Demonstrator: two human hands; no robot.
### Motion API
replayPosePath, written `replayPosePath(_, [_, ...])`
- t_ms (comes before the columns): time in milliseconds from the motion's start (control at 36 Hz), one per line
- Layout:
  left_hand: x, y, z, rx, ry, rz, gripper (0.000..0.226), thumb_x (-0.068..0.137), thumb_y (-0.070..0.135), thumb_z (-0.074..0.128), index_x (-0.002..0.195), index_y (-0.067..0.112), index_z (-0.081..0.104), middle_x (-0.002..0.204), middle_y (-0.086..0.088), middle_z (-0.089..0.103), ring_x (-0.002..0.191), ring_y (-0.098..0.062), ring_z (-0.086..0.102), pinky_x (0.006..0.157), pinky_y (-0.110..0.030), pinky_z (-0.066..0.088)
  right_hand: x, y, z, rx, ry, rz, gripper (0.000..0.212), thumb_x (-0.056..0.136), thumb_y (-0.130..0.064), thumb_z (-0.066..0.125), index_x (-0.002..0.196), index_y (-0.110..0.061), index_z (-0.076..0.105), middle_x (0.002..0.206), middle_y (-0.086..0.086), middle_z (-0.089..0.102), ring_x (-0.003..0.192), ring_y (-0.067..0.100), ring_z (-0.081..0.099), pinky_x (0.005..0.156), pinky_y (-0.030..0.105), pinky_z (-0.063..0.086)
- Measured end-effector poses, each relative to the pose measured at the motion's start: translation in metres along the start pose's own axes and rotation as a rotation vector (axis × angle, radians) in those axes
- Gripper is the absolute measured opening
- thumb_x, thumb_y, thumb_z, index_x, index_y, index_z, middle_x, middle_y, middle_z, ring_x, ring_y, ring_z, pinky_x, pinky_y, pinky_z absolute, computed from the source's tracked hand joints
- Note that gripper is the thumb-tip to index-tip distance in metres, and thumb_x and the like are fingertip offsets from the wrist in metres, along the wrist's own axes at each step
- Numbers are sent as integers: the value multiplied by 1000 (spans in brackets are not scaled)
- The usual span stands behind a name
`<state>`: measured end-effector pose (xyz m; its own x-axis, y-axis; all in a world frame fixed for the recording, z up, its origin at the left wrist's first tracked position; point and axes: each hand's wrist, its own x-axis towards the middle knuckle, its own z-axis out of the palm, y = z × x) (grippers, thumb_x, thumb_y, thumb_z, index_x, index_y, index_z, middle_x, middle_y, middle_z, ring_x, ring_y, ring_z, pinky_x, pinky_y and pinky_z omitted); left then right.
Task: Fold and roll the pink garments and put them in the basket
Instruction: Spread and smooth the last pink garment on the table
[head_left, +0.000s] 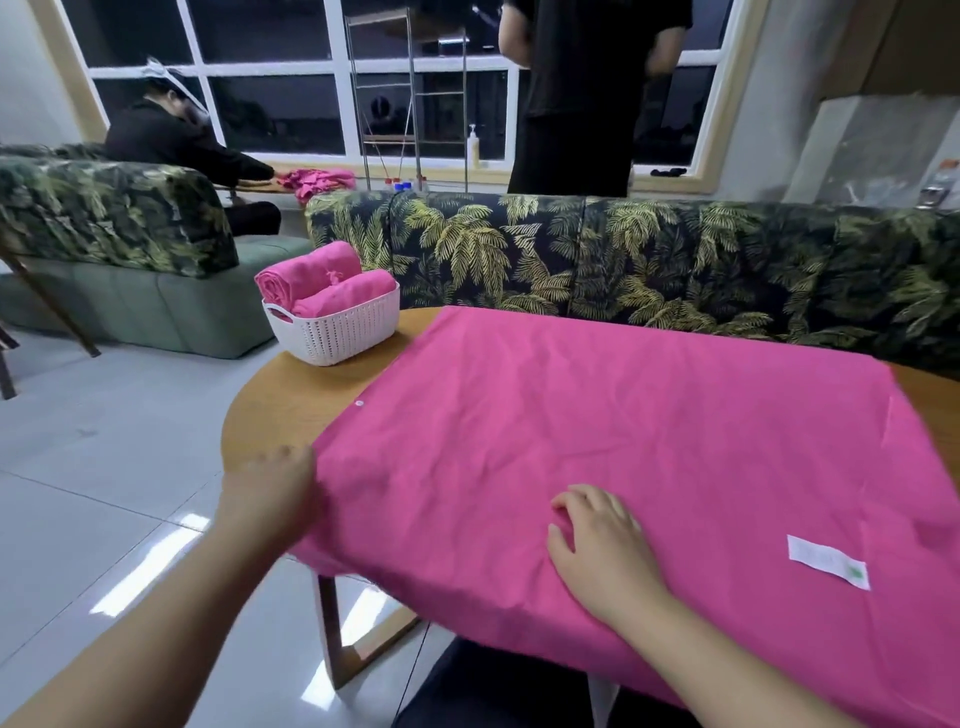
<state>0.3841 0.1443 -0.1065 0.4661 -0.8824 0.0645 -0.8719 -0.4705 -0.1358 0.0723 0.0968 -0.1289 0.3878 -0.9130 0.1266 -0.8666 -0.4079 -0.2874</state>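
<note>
A large pink garment (613, 447) lies spread flat over the round wooden table (275, 410), its near edge hanging over the front, with a white care label (828, 561) on its right part. My left hand (270, 499) is at the garment's left edge, fingers curled against the cloth; whether it grips the edge is unclear from blur. My right hand (602, 545) rests palm down on the cloth, fingers spread. At the table's far left, a white woven basket (337, 332) holds two rolled pink garments (317, 283).
A palm-print sofa (649, 260) runs behind the table. A standing person in black (576, 104) is beyond it. At the left, a seated person (171, 140) handles another pink pile (317, 182). A metal rack stands by the window. Grey tiled floor lies to the left.
</note>
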Motion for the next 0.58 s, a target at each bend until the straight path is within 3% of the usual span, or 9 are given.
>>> replayPosePath(111, [-13, 74, -3, -233, 67, 342, 51, 97, 50, 32, 140, 25, 41, 146, -2, 41, 134, -21, 39, 108, -37, 36, -4, -2, -2, 18, -10, 10, 37, 100, -37, 36, 134, -24, 44, 142, -8, 38, 135, 11, 30, 115, 28, 17])
replayPosePath(194, [-24, 132, -4, -383, 57, 533, 85, 77, 62, -2, 142, 25, 38, 151, 0, 35, 142, -19, 29, 112, -36, 28, -5, -2, -2, 28, 2, 42, 41, 99, -35, 39, 136, -20, 42, 145, -3, 38, 138, 15, 28, 116, 29, 14])
replayPosePath(306, [-36, 195, 2, -502, 13, 737, 90, 75, 67, -7, 149, 29, 26, 158, 8, 20, 147, -9, 9, 120, -43, 11, -13, 14, -4, 21, -9, 184, 55, 97, -37, 40, 146, -16, 29, 157, 3, 23, 147, 20, 12, 120, 36, 4])
replayPosePath(389, [-49, 216, 7, -404, -35, 853, 106, 61, 84, -27, 152, 39, 4, 159, 16, -2, 143, -1, -12, 119, -44, -1, -26, 41, -14, -13, -29, 304, 60, 98, -45, 36, 150, -17, 22, 160, 3, 14, 148, 22, 3, 120, 41, -1])
replayPosePath(583, [-48, 217, 7, -213, -86, 897, 97, 48, 83, -38, 139, 59, -13, 159, 16, -12, 146, -10, -14, 118, -47, -3, -83, 152, -60, -119, -68, 690, 63, 95, -64, 21, 152, -40, 12, 162, -2, 1, 148, 31, -6, 114, 59, -7])
